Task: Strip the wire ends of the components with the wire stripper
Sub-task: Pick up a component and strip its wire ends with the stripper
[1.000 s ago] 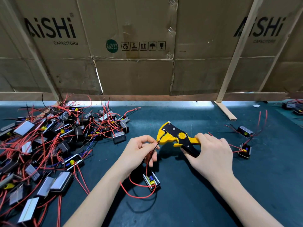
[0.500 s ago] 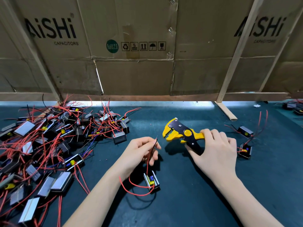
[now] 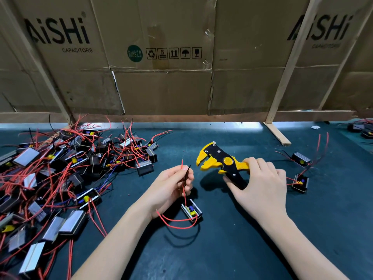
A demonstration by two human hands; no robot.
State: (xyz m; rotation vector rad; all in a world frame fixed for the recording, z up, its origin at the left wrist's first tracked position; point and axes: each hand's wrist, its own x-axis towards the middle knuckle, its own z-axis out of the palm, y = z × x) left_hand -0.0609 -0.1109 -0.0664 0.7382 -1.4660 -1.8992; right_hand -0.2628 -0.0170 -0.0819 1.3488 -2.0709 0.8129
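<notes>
Fingers of the left hand (image 3: 171, 184) pinch two thin wires, one red wire (image 3: 182, 165) and one black wire (image 3: 187, 171), their tips pointing up at centre frame, while the right hand (image 3: 260, 184) curls around the handles of a yellow-and-black wire stripper (image 3: 221, 161) whose jaws stand open just right of those tips, not touching them. Both leads run down to a small black box-shaped component (image 3: 191, 210) lying on the dark green mat (image 3: 222, 249) below the left hand. Whether either tip is already bared is too fine to tell. By the look of it the job is at an early stage: a large tangled pile of similar red-wired components (image 3: 60, 174) fills the left of the frame, apparently waiting, while only two wired components (image 3: 300, 170) sit apart at the right, seemingly finished.
</notes>
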